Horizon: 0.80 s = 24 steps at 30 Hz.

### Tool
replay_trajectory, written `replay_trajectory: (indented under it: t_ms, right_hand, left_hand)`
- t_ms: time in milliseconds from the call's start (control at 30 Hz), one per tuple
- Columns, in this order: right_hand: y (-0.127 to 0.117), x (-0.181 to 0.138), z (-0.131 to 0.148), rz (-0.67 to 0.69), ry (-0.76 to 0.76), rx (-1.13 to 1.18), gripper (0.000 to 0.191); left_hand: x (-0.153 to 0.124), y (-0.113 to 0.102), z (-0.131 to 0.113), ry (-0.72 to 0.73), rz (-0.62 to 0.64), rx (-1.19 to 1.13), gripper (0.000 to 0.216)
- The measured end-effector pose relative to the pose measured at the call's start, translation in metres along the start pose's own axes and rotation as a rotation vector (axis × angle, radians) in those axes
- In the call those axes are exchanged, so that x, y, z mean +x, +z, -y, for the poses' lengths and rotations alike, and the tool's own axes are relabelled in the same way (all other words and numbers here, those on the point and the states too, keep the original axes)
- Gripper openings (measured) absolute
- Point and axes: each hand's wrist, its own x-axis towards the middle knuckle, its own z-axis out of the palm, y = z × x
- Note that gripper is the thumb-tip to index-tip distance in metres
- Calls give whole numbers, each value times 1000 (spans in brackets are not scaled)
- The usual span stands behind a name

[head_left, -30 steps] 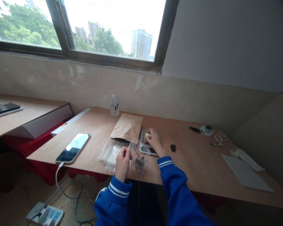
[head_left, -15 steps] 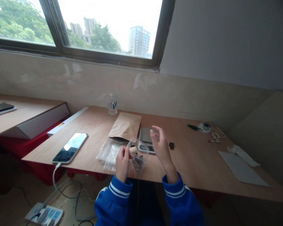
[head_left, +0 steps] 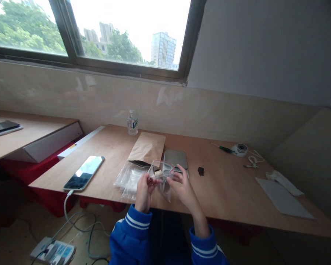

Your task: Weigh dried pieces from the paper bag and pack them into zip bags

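A clear zip bag (head_left: 166, 187) with a red strip along its mouth hangs between my hands, with dark pieces and something pale inside. My left hand (head_left: 144, 190) is closed on the bag's left side. At the right edge, the fingers of my right hand (head_left: 183, 188) pinch the bag near its mouth. Just behind stands a small scale (head_left: 176, 156) with a metal plate, its front partly hidden by the bag and hand. A dark flake (head_left: 200, 170) lies to the right of the scale. Left of the bag, several clear plastic bags (head_left: 131, 182) lie below a brown paper pouch (head_left: 148, 146), whose dark mouth faces me.
A charging phone (head_left: 84, 173) lies at the left, its cable dropping over the edge. A bottle (head_left: 132, 123) stands at the back. At the right are a screwdriver (head_left: 224, 148), a white round camera (head_left: 241, 149) with its cable, and a white sheet (head_left: 284, 198).
My right hand has come down and left from above the scale and taken hold of the bag's right side. The bag's mouth is now spread between both hands.
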Motion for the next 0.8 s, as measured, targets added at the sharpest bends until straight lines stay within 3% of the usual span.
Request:
replay_trajectory:
  t_ms: [200,333,400,500,667,733,800]
  right_hand:
    - [1,0,-1,-94,-50,71,40]
    - [-8,-6,-1,-245,-92,78,35]
    - [-13,-10,-1,-315,-93,117,35]
    - [-19,-14,-1,-392,-73,169,36]
    - [-16,-19,-4,-446,-113,127,36]
    - [-12,-21,-5,-453,-145,64,37]
    - [-9,-23,-6,-508,-182,0,37]
  left_hand:
    - [-5,3,4,83,251,162,31]
    - [-1,-4,6,343,76,402,27]
    - [3,-7,7,407,20,477,31]
    - [8,-10,7,402,130,523,39]
    - [6,-4,14,363,414,524,29]
    - [2,1,18,378,409,578,28]
    - [-2,5,21,434,322,608,27]
